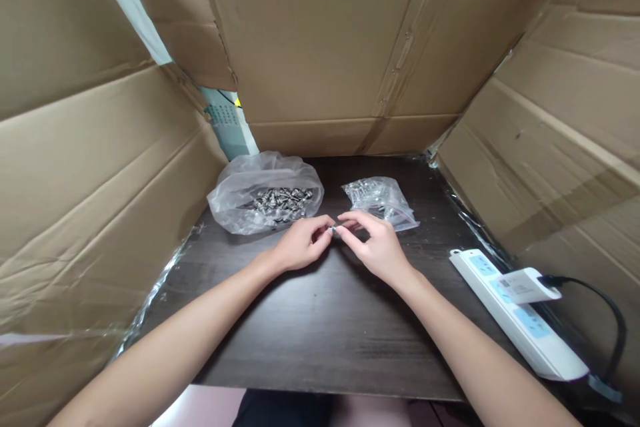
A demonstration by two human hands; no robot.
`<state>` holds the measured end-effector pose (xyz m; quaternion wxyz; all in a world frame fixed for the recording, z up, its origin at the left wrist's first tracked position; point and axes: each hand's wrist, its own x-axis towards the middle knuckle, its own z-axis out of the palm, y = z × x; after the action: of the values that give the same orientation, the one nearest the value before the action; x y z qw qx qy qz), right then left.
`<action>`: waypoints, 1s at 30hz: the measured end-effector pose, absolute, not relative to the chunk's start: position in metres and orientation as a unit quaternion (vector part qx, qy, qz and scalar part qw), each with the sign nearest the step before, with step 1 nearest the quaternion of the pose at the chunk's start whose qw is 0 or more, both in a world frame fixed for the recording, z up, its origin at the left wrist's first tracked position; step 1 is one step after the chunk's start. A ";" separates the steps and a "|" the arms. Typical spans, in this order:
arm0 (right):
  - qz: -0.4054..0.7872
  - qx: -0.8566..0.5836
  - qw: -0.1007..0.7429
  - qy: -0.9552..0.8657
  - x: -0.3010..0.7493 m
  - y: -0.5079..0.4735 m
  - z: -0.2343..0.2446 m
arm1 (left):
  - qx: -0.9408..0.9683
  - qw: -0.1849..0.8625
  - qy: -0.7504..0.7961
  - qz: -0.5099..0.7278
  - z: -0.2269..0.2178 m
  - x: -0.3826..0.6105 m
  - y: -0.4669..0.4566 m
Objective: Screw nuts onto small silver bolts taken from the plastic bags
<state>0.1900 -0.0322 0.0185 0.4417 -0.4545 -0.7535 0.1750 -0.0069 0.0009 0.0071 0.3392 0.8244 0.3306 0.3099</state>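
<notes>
My left hand and my right hand meet over the middle of the dark table. Between their fingertips sits a small shiny metal piece, too small and too covered to name; both hands pinch it. Behind my left hand lies an open clear plastic bag with many small metal fittings inside. Just beyond my right hand is a smaller clear zip bag, holding shiny screw-like metal parts.
Cardboard walls enclose the table at the back and on both sides. A white power strip lies along the right edge, with a white adapter and black cable plugged in.
</notes>
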 end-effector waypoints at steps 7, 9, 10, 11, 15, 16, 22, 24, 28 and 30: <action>0.190 -0.465 0.445 -0.742 0.186 -0.033 0.015 | 0.841 0.316 0.318 0.303 0.009 -0.007 -0.001; 0.193 -0.474 0.438 -0.739 0.186 -0.033 0.013 | 0.849 0.307 0.313 0.294 0.008 -0.007 -0.002; 0.198 -0.477 0.432 -0.739 0.186 -0.033 0.012 | 0.853 0.303 0.311 0.289 0.008 -0.008 -0.002; 0.204 -0.479 0.427 -0.739 0.186 -0.033 0.011 | 0.857 0.299 0.310 0.283 0.008 -0.008 -0.002; 0.231 -0.481 0.416 -0.737 0.185 -0.034 0.011 | 0.866 0.287 0.310 0.266 0.007 -0.008 -0.004; 0.229 -0.484 0.416 -0.735 0.185 -0.034 0.011 | 0.866 0.288 0.311 0.265 0.007 -0.008 -0.004; 0.236 -0.491 0.422 -0.725 0.184 -0.039 0.016 | 0.831 0.327 0.331 0.305 0.011 -0.006 -0.005; 0.249 -0.487 0.420 -0.724 0.183 -0.041 0.018 | 0.824 0.335 0.334 0.313 0.012 -0.006 -0.005; 0.257 -0.475 0.418 -0.731 0.182 -0.041 0.020 | 0.817 0.340 0.336 0.321 0.011 -0.006 -0.004; 0.248 -0.472 0.415 -0.737 0.182 -0.041 0.021 | 0.814 0.343 0.340 0.324 0.010 -0.006 -0.003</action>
<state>0.1818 -0.0408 0.0209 0.4151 -0.4724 -0.7369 0.2479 -0.0064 -0.0027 0.0098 0.3430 0.8137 0.3396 0.3239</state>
